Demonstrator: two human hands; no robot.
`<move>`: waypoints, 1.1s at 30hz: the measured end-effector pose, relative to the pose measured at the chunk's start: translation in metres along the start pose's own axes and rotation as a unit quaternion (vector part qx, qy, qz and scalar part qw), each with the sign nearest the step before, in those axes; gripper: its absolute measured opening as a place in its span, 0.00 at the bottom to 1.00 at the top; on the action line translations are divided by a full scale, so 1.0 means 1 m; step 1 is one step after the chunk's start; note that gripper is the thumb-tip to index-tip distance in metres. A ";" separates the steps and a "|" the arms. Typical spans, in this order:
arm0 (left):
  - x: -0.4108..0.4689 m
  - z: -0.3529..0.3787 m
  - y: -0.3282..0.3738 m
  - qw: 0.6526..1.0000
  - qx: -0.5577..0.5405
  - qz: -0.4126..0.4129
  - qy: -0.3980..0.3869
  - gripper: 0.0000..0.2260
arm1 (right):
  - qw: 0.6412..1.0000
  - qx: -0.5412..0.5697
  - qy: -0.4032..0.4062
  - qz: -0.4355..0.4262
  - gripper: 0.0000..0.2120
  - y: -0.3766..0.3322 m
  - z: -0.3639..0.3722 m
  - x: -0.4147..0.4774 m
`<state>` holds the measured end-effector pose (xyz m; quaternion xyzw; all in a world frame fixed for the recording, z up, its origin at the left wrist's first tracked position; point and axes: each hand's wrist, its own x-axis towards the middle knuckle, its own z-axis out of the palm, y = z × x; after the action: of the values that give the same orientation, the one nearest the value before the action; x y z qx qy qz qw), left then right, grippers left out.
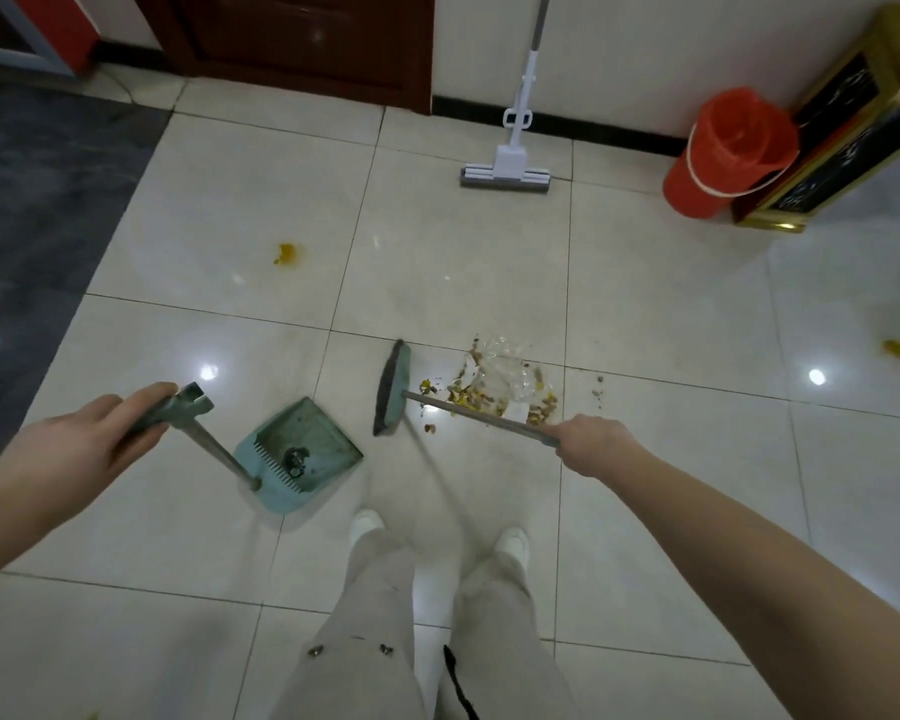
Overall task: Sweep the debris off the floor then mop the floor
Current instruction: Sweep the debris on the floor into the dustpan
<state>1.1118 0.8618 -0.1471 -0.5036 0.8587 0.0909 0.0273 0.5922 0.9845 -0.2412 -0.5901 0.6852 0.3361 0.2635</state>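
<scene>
Left hand (89, 439) grips the dustpan (302, 454) handle at eight o'clock, right hand (591, 441) grips the broom (393, 389) beside central debris (505, 387), with mop (507, 171) at twelve, red bucket (723, 153) at two, yellow stain (286, 253) at eleven.

arms bare (749, 553) | trousers light beige (380, 615) | shoes white (513, 543)

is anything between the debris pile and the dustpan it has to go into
Only the broom head itself: it stands between the debris pile and the dustpan, on the pan's side of the pile. Apart from it, only bare tile shows between them.
</scene>
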 end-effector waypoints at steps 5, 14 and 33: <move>0.006 0.008 0.052 1.000 -0.007 -0.013 0.014 0.16 | 1.000 -0.009 -0.011 0.022 0.17 0.088 0.025 -0.018; 0.041 0.092 0.064 0.994 -0.062 -0.061 -0.071 0.31 | 0.997 -0.010 -0.034 0.069 0.14 0.228 0.070 -0.062; 0.098 0.041 0.204 0.997 -0.048 0.064 0.023 0.21 | 0.957 0.276 0.036 0.088 0.17 0.203 0.021 -0.037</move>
<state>0.8844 0.8825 -0.1743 -0.4503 0.8843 0.1215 -0.0225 0.3973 1.0402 -0.1962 -0.4434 0.8094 0.1349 0.3606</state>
